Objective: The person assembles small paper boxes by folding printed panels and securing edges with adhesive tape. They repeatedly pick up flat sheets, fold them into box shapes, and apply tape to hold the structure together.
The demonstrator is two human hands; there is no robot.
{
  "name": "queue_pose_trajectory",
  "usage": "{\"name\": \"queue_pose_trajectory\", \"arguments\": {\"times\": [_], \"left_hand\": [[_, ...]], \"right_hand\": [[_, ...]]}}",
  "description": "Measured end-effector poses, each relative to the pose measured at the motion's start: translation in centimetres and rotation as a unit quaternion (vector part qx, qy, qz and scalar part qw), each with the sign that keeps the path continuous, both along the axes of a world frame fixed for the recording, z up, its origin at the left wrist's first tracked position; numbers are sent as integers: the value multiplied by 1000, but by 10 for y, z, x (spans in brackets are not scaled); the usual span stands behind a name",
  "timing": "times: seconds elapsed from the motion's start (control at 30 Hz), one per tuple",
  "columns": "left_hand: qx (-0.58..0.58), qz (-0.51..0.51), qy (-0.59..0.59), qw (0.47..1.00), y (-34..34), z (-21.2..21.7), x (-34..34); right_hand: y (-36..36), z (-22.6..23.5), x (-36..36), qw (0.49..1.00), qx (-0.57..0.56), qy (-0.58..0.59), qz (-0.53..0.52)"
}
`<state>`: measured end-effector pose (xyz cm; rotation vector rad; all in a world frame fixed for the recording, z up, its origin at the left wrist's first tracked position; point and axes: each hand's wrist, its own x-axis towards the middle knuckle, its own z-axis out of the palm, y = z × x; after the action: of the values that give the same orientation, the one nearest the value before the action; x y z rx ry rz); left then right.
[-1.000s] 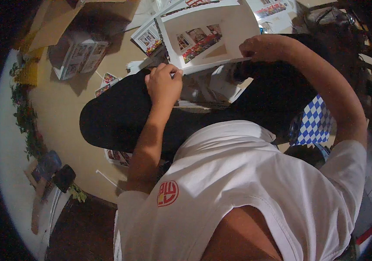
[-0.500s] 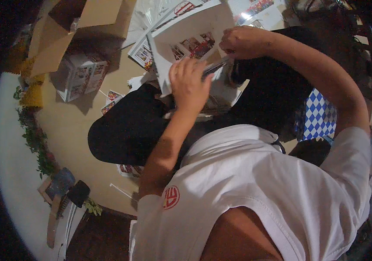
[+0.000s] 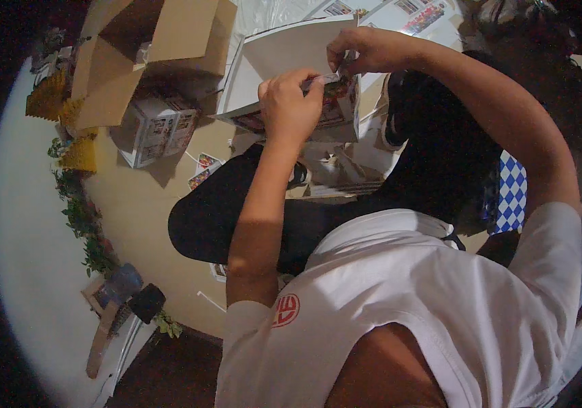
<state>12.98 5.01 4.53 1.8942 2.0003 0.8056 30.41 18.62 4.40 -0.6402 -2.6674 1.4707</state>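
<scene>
In front of me stands a white open-topped box (image 3: 281,51) with printed pictures on its near side, tilted and resting by my crossed legs. My left hand (image 3: 287,102) is closed over the box's near edge, fingers curled and thumb pressed inward. At the same edge, farther right, my right hand (image 3: 366,51) pinches a thin, pale, shiny strip (image 3: 330,77) that runs toward my left thumb. What the strip is made of is too blurred to tell.
To the left, an open brown cardboard box (image 3: 182,34) stands by a closed printed box (image 3: 162,132). White printed sheets (image 3: 413,17) lie beyond the box. A blue-and-white checked item (image 3: 510,194) is at right. Greenery (image 3: 80,211) lines the floor's left edge.
The white box has tipped, so its printed near side now shows below my hands. My right hand has moved slightly left and up, closer to my left hand, which has risen.
</scene>
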Motion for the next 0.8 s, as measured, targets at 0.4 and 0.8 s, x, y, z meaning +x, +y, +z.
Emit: {"name": "queue_pose_trajectory", "arguments": {"times": [0.4, 0.8], "left_hand": [[25, -3, -23, 999, 24, 5, 0], [38, -20, 56, 998, 17, -1, -5]], "right_hand": [[8, -2, -6, 997, -29, 64, -12], [-4, 8, -11, 996, 68, 44, -33]]}}
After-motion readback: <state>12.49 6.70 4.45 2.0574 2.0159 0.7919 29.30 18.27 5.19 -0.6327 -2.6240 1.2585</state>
